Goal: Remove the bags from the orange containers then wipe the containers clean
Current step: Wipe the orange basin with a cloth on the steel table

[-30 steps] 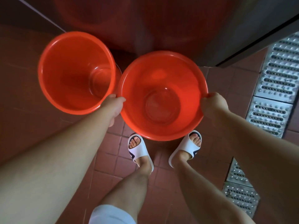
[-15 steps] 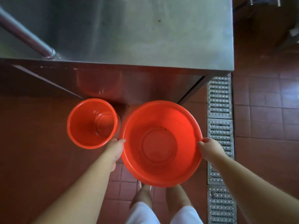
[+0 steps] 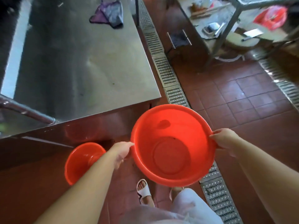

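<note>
Head view: looks down on a kitchen floor beside a steel worktop.
Large basin: the wide orange basin [image 3: 173,143] is held in the air over the floor, tilted, no bag inside it.
Left hand: the left hand [image 3: 120,152] grips the basin's near-left rim, fingers curled round the edge.
Right hand: the right hand [image 3: 224,139] grips the opposite rim, fingers curled likewise.
Small bucket: the smaller orange bucket [image 3: 80,160] stands on the floor below the left forearm (partly hidden by it).
Surface: the steel table [image 3: 84,62] carries a purple-grey cloth [image 3: 108,12] at its far end.
Room: red-brown floor tiles [image 3: 239,94], a metal drain grate [image 3: 163,68] running along the table, a cluttered metal rack [image 3: 226,26] beyond.
</note>
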`<state>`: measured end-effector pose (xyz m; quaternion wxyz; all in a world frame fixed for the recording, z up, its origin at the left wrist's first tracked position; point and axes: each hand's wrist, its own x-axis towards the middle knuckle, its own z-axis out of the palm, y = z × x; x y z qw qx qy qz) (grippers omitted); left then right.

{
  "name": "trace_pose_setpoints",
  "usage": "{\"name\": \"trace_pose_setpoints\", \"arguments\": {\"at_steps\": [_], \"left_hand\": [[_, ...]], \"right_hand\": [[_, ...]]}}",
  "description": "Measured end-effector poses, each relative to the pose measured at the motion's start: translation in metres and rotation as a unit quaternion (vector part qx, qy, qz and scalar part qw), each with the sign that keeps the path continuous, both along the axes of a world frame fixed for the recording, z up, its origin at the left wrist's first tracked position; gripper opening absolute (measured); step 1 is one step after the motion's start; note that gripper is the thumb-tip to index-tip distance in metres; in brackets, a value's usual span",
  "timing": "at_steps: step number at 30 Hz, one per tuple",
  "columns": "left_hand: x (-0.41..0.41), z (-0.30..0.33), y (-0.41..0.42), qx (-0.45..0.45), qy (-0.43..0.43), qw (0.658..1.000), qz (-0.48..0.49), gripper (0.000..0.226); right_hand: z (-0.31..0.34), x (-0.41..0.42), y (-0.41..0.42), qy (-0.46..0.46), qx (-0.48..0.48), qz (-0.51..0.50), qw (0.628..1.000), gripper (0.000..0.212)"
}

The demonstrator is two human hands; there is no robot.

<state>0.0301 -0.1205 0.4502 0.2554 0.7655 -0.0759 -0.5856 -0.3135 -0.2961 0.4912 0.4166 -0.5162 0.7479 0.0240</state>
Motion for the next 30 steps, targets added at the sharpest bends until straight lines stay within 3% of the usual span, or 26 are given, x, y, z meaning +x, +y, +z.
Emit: {"name": "trace_pose_setpoints", "arguments": {"at_steps": [9, 16, 23, 30], "left_hand": [[-0.098, 0.082, -0.135, -0.052, -0.044, 0.992, -0.104, 0.012], [-0.164, 0.139, -0.258, -0.144, -0.137, 0.975, -0.1, 0.015], [-0.151, 0.193, -0.343, -0.177, -0.182, 0.965, -0.061, 0.018], [-0.091, 0.206, -0.441, -0.196, -0.209, 0.958, -0.013, 0.019]], "right_hand": [[0.086, -0.118, -0.093, -0.029, -0.056, -0.053, 0.997, 0.017], [0.135, -0.186, -0.205, -0.066, -0.095, -0.118, 0.986, 0.02], [0.183, -0.172, -0.306, -0.124, -0.126, -0.074, 0.981, 0.021], [0.198, -0.11, -0.417, -0.151, -0.127, -0.052, 0.979, 0.013]]}}
